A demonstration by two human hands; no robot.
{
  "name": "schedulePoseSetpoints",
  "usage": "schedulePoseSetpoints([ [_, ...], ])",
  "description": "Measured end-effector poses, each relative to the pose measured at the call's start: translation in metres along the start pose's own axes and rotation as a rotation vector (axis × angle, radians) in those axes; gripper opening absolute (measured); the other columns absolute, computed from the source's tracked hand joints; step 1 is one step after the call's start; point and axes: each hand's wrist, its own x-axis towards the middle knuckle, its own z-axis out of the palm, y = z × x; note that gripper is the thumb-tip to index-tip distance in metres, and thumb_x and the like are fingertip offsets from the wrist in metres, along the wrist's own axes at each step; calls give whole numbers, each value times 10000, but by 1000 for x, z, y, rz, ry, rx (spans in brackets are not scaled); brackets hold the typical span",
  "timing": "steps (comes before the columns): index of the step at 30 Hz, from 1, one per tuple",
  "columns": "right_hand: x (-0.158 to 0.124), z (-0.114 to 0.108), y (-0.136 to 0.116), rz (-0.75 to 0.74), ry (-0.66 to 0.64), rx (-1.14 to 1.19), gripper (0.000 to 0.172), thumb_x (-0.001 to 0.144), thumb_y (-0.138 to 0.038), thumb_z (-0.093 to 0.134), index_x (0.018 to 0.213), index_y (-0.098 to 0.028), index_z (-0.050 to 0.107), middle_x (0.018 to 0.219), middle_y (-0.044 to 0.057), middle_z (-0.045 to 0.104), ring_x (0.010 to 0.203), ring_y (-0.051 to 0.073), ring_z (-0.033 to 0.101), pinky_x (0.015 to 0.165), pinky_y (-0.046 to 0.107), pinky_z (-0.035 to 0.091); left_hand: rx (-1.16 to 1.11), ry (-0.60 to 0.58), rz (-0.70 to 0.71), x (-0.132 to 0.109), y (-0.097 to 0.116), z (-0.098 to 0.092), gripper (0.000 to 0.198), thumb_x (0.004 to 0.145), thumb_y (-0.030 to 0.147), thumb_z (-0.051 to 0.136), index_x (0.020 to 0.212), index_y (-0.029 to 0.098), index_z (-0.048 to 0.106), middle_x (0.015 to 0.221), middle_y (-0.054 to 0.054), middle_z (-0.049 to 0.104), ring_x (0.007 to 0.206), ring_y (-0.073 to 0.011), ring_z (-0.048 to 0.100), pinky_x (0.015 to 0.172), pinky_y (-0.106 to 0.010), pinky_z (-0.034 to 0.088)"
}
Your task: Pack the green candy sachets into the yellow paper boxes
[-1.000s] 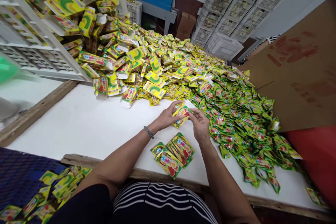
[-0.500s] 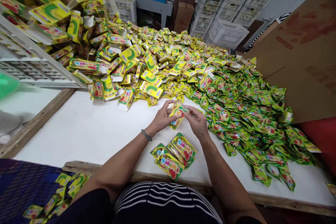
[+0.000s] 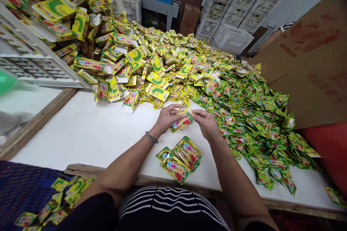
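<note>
Between both hands, a little above the white tabletop (image 3: 108,133), a small yellow-and-green candy box (image 3: 180,125) with a red watermelon print is held tilted. My left hand (image 3: 167,118) grips its left side, thumb across the front. My right hand (image 3: 208,124) pinches its upper right end, where a pale edge like a flap shows; the fingertips partly hide that end. Nearer my body lies a small overlapping group of similar candy boxes (image 3: 175,168). Beyond my hands, yellow boxes (image 3: 157,80) heap up on the left and green candy packets (image 3: 244,115) on the right.
A tipped white plastic crate (image 3: 51,68) spills boxes at the left. Lower left, a blue crate (image 3: 16,187) holds several boxes. A large cardboard box (image 3: 311,72) stands at the right, with a person's striped sleeve (image 3: 287,26) behind it. Stacked white crates (image 3: 217,11) stand at the back.
The candy box in my hands has turned from nearly upright to more sideways. My right hand has shifted slightly right, its fingers now pinching the box's end.
</note>
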Motion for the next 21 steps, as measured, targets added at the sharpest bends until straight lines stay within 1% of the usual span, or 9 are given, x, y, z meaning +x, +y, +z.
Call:
schedulePoseSetpoints([
  [3, 0, -2, -6, -23, -14, -50, 259, 581, -398, 822, 768, -229, 767, 764, 18, 747, 734, 188, 658, 793, 415, 529, -4, -3, 6, 1, 0, -1, 521, 563, 397, 848, 979, 131, 678, 668, 6, 695, 606, -102, 618, 626, -231, 473],
  [6, -2, -5, -11, -104, -41, -123, 196, 619, -369, 801, 774, -251, 777, 795, 17, 744, 779, 193, 655, 808, 411, 521, -14, 7, 10, 1, 0, -2, 510, 562, 404, 848, 961, 125, 697, 660, 0, 695, 603, -109, 617, 613, -231, 469],
  [8, -5, -5, -13, -174, -90, -167, 166, 689, -349, 760, 835, -275, 781, 869, 18, 740, 857, 195, 654, 838, 398, 511, -47, 20, 11, 1, 1, -2, 514, 561, 416, 847, 955, 121, 697, 655, -4, 692, 592, -115, 618, 596, -233, 469],
  [11, -15, 1, -12, -233, -135, -191, 228, 777, -369, 686, 979, -296, 761, 1013, 31, 721, 971, 212, 638, 856, 403, 510, -123, 46, -10, 1, 2, -1, 533, 542, 413, 856, 952, 119, 685, 659, -5, 692, 584, -122, 625, 589, -242, 484],
  [13, -23, 6, -9, -300, -82, -281, 286, 783, -377, 684, 1052, -298, 739, 1058, 43, 708, 994, 225, 627, 877, 426, 503, -159, 56, -37, 0, 4, -1, 559, 527, 397, 865, 972, 119, 672, 648, 5, 685, 564, -118, 619, 573, -238, 480],
  [15, -30, 11, -6, -413, 5, -435, 330, 774, -368, 702, 1097, -300, 722, 1045, 49, 709, 982, 229, 620, 927, 453, 473, -174, 54, -55, -1, 5, 0, 590, 522, 389, 869, 1002, 120, 658, 631, 15, 675, 536, -107, 606, 553, -226, 465],
  [17, -33, 14, -4, -504, 51, -539, 334, 783, -374, 696, 1108, -300, 716, 1020, 53, 714, 970, 231, 618, 952, 463, 451, -171, 46, -60, -2, 6, 1, 603, 526, 390, 868, 1018, 120, 646, 605, 28, 659, 511, -93, 589, 539, -214, 446],
  [19, -33, 16, -4, -516, 37, -560, 337, 816, -396, 658, 1136, -301, 701, 1089, 63, 702, 1020, 237, 613, 937, 454, 460, -156, 24, -61, -2, 7, 2, 593, 533, 392, 864, 1009, 121, 637, 578, 40, 641, 503, -85, 578, 541, -207, 435],
  [21, -32, 17, -5, -501, 14, -575, 376, 835, -424, 627, 1187, -301, 671, 1201, 72, 667, 1119, 249, 584, 962, 460, 449, -133, 2, -63, -3, 8, 3, 569, 546, 396, 858, 990, 124, 628, 549, 53, 620, 489, -77, 561, 535, -201, 419],
])
